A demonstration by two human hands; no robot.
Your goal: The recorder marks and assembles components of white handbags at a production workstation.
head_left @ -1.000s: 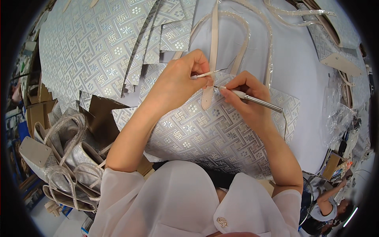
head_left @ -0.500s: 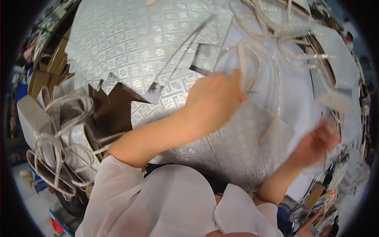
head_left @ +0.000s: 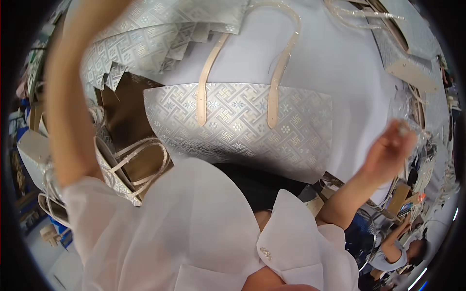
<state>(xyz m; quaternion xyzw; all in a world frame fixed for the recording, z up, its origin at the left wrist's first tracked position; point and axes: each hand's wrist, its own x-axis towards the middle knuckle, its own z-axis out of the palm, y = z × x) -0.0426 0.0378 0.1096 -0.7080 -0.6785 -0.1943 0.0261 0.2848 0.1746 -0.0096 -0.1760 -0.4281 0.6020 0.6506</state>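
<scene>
A silver patterned bag panel (head_left: 242, 131) with a beige handle (head_left: 206, 82) lies flat on the white table (head_left: 340, 63) in front of me; no hand touches it. My left forearm (head_left: 68, 97) rises along the left side and its hand is out of the picture at the top. My right hand (head_left: 388, 150) hovers off the panel's right edge, blurred, fingers curled. Something small and grey shows at its fingertips, but I cannot tell what it is or whether it is gripped.
A pile of silver patterned panels (head_left: 145, 34) lies at the back left. Finished bags with beige handles (head_left: 131, 160) and brown card pieces (head_left: 121, 102) stand at my left. More handles (head_left: 359, 12) and card shapes (head_left: 412, 75) lie at the right. Another person (head_left: 403, 247) sits at lower right.
Both hands have left the handle. My left arm has swung up and out of view at the left, and my right hand has moved away to the right. The panel now lies uncovered.
</scene>
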